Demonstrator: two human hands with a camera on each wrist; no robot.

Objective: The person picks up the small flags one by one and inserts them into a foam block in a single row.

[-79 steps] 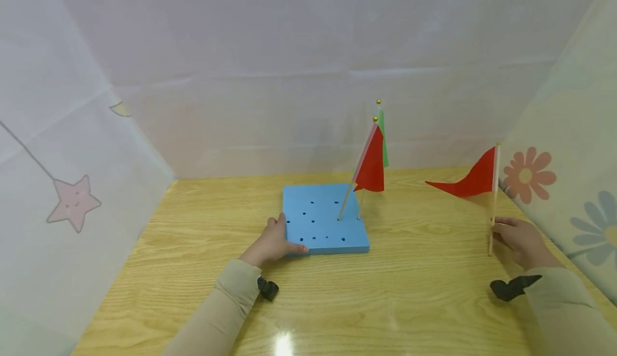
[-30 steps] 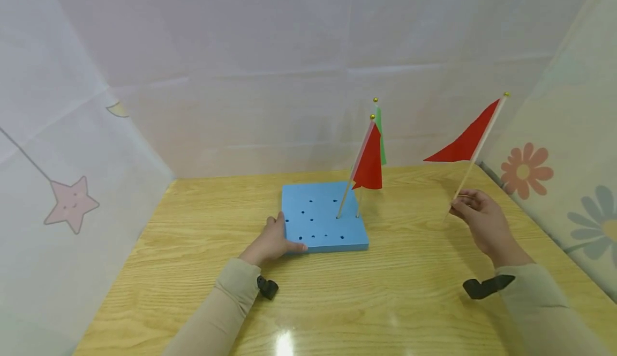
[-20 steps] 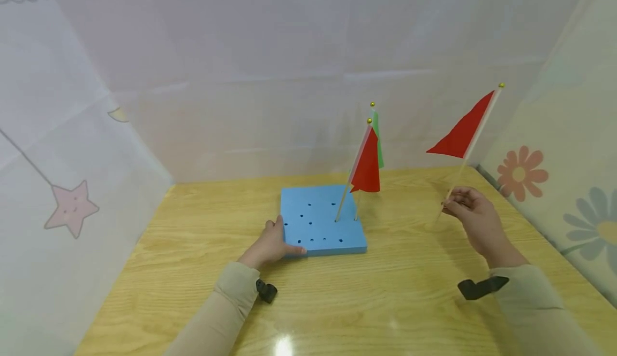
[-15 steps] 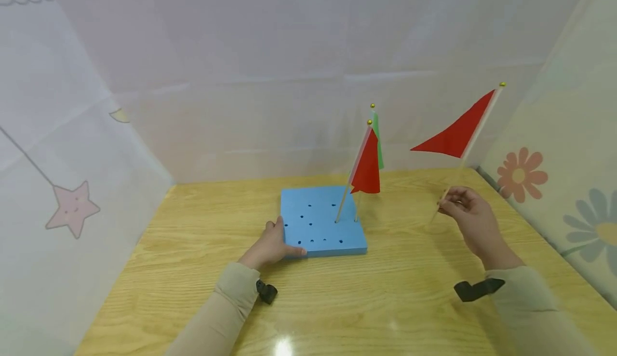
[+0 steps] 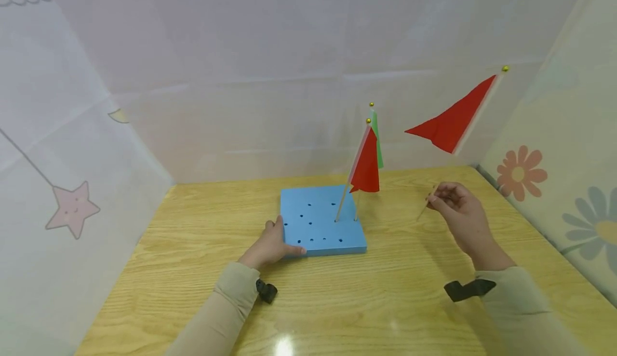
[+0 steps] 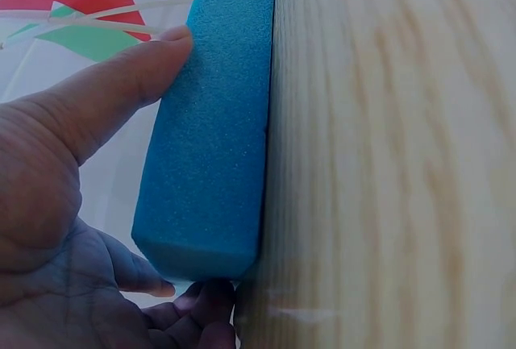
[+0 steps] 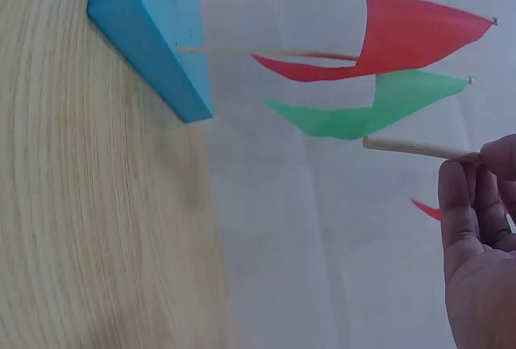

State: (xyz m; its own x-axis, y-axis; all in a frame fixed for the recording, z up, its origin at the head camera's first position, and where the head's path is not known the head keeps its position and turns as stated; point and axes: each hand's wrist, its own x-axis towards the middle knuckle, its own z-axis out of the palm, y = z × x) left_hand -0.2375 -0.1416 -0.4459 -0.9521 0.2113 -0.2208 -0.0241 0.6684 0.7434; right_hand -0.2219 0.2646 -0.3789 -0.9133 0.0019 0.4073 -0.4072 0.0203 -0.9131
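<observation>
My left hand grips the near left corner of a blue foam board dotted with small holes. In the left wrist view the thumb lies against the foam's front edge and the other fingers curl at its corner. To the right, my right hand pinches the wooden stick of a red pennant flag between thumb and fingers, above the table. This flag leans to the right, its lower stick end pointing toward the board. Another red flag and a green flag stand in holes at the board's right side.
A wood-grain table carries the board. Pale cloth walls surround it at the back and sides, printed with a pink star and flowers. Each wrist wears a dark device.
My right hand has lifted the red flag and carried it left toward the board, tilting its top to the right. The left hand keeps its hold on the board.
</observation>
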